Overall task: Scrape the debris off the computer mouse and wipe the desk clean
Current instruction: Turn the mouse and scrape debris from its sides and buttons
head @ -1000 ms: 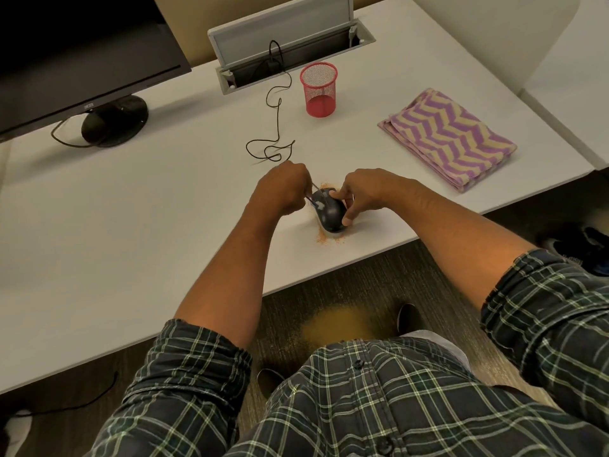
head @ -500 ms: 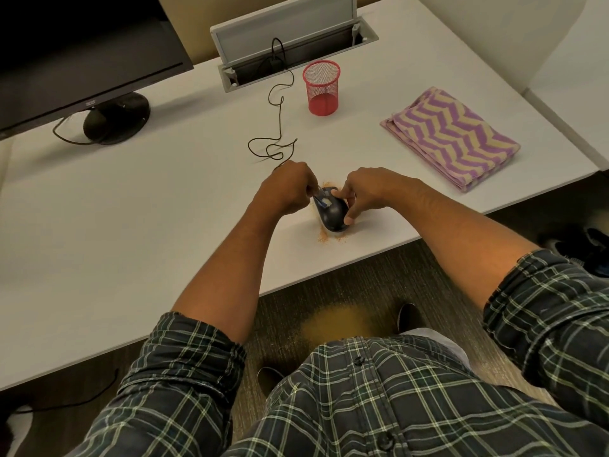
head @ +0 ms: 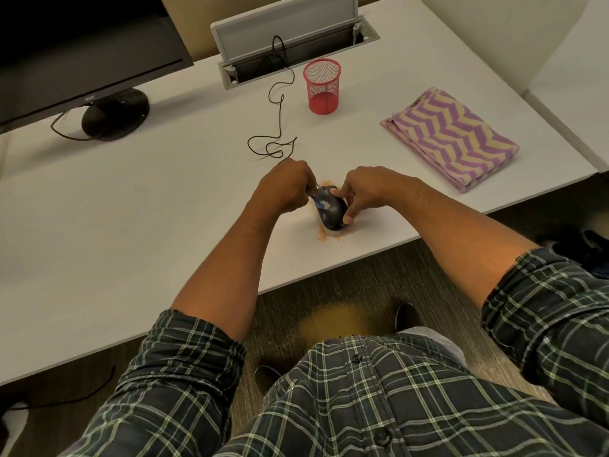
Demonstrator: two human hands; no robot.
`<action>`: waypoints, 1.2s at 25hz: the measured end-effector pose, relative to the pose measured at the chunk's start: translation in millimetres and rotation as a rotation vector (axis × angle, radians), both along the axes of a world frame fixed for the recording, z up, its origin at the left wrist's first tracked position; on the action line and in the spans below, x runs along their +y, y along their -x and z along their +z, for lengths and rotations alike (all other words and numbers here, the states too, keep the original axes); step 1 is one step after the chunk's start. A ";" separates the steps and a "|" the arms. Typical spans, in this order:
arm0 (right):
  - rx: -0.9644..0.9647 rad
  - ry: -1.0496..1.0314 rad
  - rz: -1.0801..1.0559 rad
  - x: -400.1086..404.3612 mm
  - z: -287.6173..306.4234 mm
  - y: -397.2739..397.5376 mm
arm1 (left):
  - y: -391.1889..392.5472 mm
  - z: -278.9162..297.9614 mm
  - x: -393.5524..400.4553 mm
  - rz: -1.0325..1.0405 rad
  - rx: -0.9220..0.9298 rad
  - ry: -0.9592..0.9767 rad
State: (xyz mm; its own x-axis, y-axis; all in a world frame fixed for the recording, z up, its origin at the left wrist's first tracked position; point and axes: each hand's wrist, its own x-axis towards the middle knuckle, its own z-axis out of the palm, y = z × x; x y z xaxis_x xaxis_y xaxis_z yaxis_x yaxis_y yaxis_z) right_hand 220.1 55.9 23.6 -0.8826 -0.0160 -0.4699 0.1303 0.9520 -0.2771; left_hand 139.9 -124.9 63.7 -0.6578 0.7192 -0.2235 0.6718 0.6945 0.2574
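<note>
A dark computer mouse point(head: 332, 214) sits on the white desk point(head: 131, 225) near its front edge, with orange-brown debris point(head: 324, 238) scattered around it. My right hand point(head: 365, 189) grips the mouse from the right side, thumb on its near end. My left hand point(head: 286, 189) is closed on a small thin scraper point(head: 317, 196) whose tip touches the mouse's top left, where a pale smear shows. The mouse cable point(head: 276, 127) coils away behind my left hand. A folded purple and cream zigzag cloth point(head: 451, 136) lies to the right.
A red mesh pen cup point(head: 322, 85) stands behind the mouse. A grey cable hatch point(head: 290, 37) is open at the back. A black monitor point(head: 82, 51) on its round stand occupies the back left. More orange dust point(head: 336, 321) lies on the floor below the desk edge.
My left hand has made small back-and-forth strokes with the scraper on the mouse. My right hand keeps its hold; the mouse stays in place.
</note>
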 end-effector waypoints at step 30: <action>-0.003 -0.028 0.024 -4.2 5.4 -0.6 | 0.7 -14.8 -7.0 0.120 -0.070 0.028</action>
